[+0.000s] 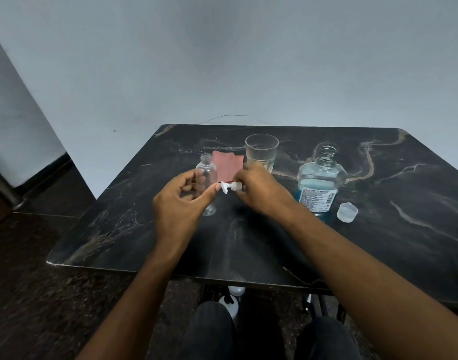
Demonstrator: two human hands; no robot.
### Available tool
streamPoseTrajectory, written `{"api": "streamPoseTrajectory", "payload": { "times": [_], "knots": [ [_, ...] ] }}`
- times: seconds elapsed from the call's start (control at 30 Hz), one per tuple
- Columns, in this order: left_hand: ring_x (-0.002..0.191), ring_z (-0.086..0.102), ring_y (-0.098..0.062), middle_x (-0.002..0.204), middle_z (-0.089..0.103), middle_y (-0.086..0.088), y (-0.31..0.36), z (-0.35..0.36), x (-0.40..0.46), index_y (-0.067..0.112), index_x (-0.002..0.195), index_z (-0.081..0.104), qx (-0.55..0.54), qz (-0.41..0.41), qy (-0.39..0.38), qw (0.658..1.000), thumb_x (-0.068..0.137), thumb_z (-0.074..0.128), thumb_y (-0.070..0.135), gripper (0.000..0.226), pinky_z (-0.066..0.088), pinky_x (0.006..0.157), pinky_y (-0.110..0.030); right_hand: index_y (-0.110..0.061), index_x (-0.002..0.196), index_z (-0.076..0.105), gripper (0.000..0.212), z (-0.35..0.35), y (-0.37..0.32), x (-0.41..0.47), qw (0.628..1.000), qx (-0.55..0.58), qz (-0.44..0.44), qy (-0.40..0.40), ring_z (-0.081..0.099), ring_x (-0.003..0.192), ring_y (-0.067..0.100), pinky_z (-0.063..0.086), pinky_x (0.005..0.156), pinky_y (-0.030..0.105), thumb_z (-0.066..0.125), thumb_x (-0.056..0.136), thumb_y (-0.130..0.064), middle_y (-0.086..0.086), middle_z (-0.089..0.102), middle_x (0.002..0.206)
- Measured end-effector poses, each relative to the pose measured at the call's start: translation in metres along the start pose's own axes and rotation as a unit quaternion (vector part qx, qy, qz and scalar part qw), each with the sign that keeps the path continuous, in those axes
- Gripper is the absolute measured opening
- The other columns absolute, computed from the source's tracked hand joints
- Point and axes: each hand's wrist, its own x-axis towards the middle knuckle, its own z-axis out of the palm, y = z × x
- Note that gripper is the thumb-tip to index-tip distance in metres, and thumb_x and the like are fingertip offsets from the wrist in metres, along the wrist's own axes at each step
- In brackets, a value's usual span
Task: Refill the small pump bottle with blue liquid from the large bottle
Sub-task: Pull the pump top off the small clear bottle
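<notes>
A small clear bottle stands uncapped and empty on the dark marble table, partly hidden behind my left hand. That hand hovers beside it with loosely curved fingers, its thumb tip touching the white pump head. My right hand grips the pump head and holds it sideways above the table. The large bottle stands uncapped to the right, about a third full of blue liquid. Its clear cap sits beside it.
A drinking glass with a little pale liquid stands behind my hands. A pink cloth lies flat between the glass and the small bottle. White bottles sit on the floor under the table's near edge, above my knees.
</notes>
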Motion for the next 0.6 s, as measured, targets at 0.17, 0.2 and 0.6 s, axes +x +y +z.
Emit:
{"api": "streamPoseTrajectory", "payload": {
  "times": [0.17,0.2,0.6],
  "knots": [
    [0.088,0.072,0.009,0.104,0.077,0.01,-0.002,0.008,-0.002,0.014,0.12,0.076,0.006,0.005,-0.023,1.0,0.075,0.093,0.025,0.049,0.053,0.073,-0.005,-0.018,0.099,0.074,0.018,0.007,-0.003,-0.008,0.999,-0.04,-0.019,-0.023,0.047,0.095,0.023,0.042,0.08,0.034,0.06,0.089,-0.024,0.005,0.062,0.098],
    [0.089,0.073,0.008,0.104,0.078,0.01,-0.002,0.009,-0.002,0.015,0.12,0.076,0.004,0.005,-0.025,1.0,0.074,0.093,0.025,0.049,0.053,0.074,-0.006,-0.019,0.1,0.074,0.019,0.007,-0.003,-0.009,0.998,-0.049,-0.018,-0.026,0.048,0.095,0.023,0.041,0.081,0.034,0.059,0.089,-0.024,0.004,0.062,0.1],
    [0.087,0.073,0.008,0.101,0.076,0.011,0.003,0.014,-0.004,0.014,0.12,0.074,-0.039,0.007,0.006,0.999,0.081,0.087,0.025,0.042,0.054,0.073,-0.007,-0.007,0.121,0.065,0.031,-0.033,-0.013,-0.039,0.984,0.081,0.018,0.158,0.059,0.104,0.023,0.053,0.088,0.036,0.063,0.089,-0.007,0.008,0.057,0.115]
  ]
}}
